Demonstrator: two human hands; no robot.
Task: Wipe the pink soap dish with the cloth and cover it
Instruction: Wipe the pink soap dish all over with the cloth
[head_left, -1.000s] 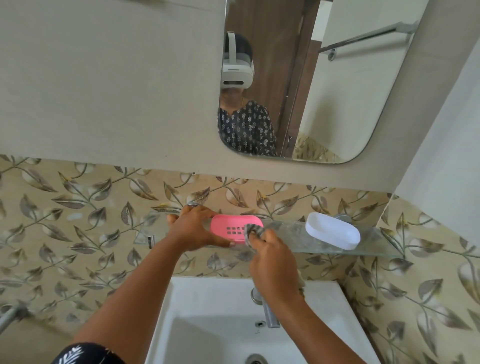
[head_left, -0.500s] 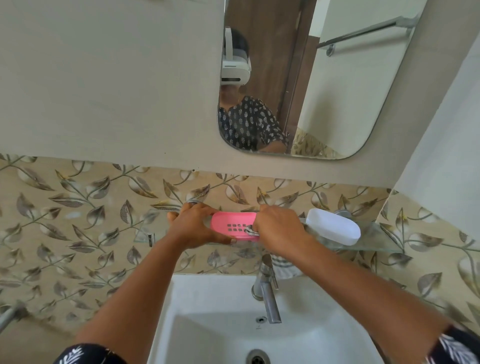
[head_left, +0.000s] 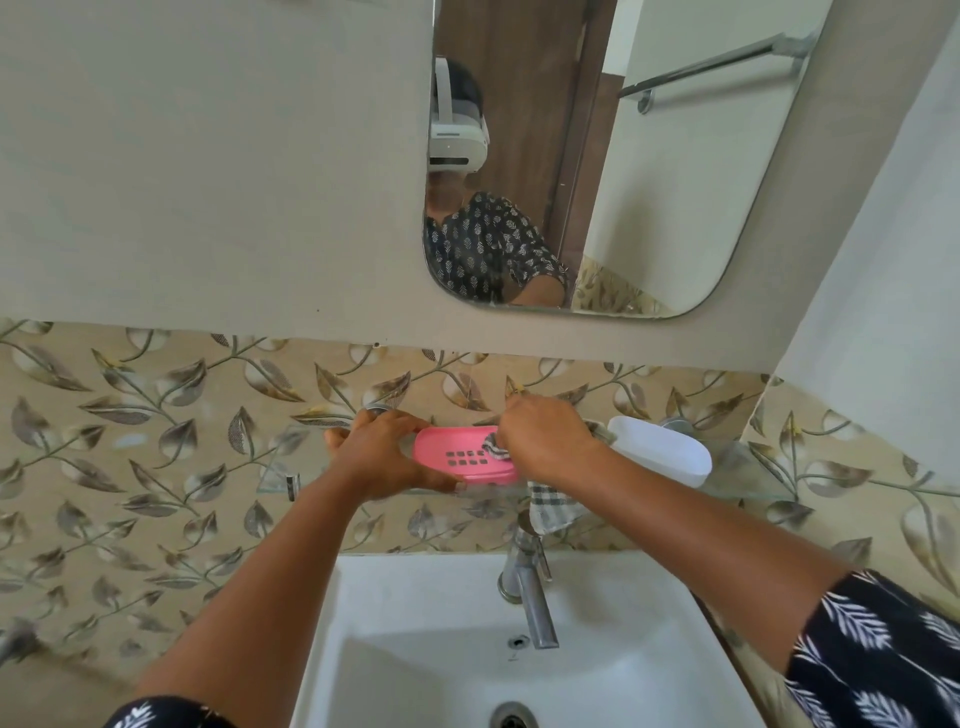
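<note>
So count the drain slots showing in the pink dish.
8 show in the dish, in two rows of four near its middle. The cloth under the right hand covers the dish's right end, so more may be hidden.

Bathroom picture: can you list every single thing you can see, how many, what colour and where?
soap dish: 1, pink, on the glass shelf, middle
cover: 1, white, on the shelf, right of the dish
cloth: 1, grey and white checked, on the dish and hanging below the shelf
glass shelf: 1, clear, on the leaf tiles above the sink
sink: 1, white, bottom middle
tap: 1, silver, at the back of the sink
mirror: 1, on the wall, top
leaf tiles: beige with grey leaves, behind the shelf
left hand: 1, holding the dish's left end
right hand: 1, pressing the cloth on the dish
</note>
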